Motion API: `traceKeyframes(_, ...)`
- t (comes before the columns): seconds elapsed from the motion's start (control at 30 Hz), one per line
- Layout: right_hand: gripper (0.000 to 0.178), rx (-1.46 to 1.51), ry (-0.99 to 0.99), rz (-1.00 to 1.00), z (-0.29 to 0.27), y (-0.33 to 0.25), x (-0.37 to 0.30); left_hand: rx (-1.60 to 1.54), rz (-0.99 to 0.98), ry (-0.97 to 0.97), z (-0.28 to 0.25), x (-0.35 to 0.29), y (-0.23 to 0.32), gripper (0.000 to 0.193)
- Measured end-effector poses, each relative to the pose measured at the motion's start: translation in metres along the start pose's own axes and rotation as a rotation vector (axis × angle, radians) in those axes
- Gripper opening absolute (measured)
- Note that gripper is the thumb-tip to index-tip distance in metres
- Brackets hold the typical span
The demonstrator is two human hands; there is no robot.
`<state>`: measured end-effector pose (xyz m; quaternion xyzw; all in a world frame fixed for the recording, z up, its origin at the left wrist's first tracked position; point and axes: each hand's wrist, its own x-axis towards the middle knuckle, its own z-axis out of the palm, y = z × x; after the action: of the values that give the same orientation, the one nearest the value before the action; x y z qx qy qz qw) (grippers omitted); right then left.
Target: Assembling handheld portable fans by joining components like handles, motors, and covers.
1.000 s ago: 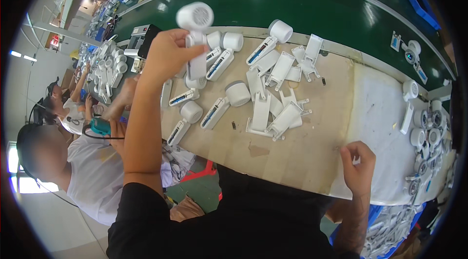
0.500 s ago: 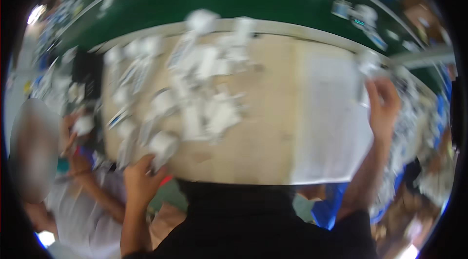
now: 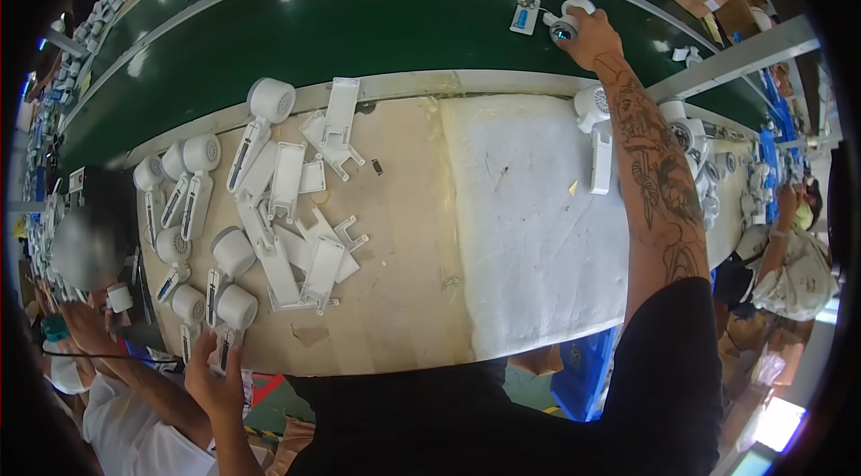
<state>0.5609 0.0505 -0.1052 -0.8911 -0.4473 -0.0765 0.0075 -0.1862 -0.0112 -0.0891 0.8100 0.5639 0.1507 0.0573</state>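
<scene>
1. Along the far side there's this big green surface (image 3: 404, 19), and the right arm is stretched all the way out over it.
2. Worktable (image 3: 395, 324) sits on the near side of that, brown top, stuff mostly bunched to the left. My guess is that leaves elbow room in the middle.
3. White sheet (image 3: 538, 252) covers its right part, maybe just to keep the top from scuffing things.
4. Flat white pieces (image 3: 287, 176) are heaped left of center, overlapping every which way, so I'd say dumped rather than sorted.
5. Round-headed units (image 3: 202, 153) lie mostly left of that heap, heads generally toward the far side. Looks like a loose row, probably so the handles face whoever's grabbing.
6. Right hand (image 3: 592, 37) is curled over an opened unit (image 3: 563, 28) on the green surface, likely from above for a quick grip. So that one's right under the fingers, well apart from the other hand.
7. Left hand (image 3: 215, 377) is at the near left edge, thumb and fingers either side of the handle of a near-left unit (image 3: 237, 307). Can't tell if it's actually gripping.
8. Small white casing (image 3: 525, 17) with a blue insert is just left of the right hand.
9. Tiny dark bit (image 3: 377, 168) lies right of the heap, away from both hands.
</scene>
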Motion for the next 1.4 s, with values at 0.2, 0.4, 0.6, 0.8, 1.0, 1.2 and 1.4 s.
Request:
traceKeyframes(0.2, 0.065, 0.126, 0.016, -0.023, -0.033, -0.013, -0.017, -0.319, -0.028, 0.104, -0.025, 0.012, 0.03, 0.021)
traceKeyframes(0.4, 0.064, 0.657, 0.065, -0.147, -0.145, -0.058, -0.091, -0.834, 0.127, -0.117, -0.01, 0.066, 0.093, 0.018)
traceKeyframes(0.6, 0.047, 1.434, -0.094, -0.343, -0.208, -0.117, -0.194, -1.432, -0.003, -0.453, 0.031, 0.141, 0.178, 0.053)
traceKeyframes(0.8, 0.042, 1.692, -0.327, -0.045, -0.185, -0.165, -0.277, -2.386, -0.254, -1.756, 0.039, 0.118, 0.213, 0.089)
traceKeyframes(1.0, 0.076, 1.931, -0.577, -0.157, -0.152, -0.168, -0.312, -2.124, -0.227, -1.077, 0.009, 0.097, 0.197, 0.057)
traceKeyframes(1.2, 0.072, 1.716, -0.436, -0.285, -0.174, -0.197, -0.314, -1.927, -0.158, -0.877, 0.002, 0.09, 0.172, 0.06)
traceKeyframes(1.4, 0.053, 1.651, -0.427, -0.33, -0.168, -0.196, -0.297, -2.199, -0.395, -1.215, 0.004, 0.086, 0.166, 0.045)
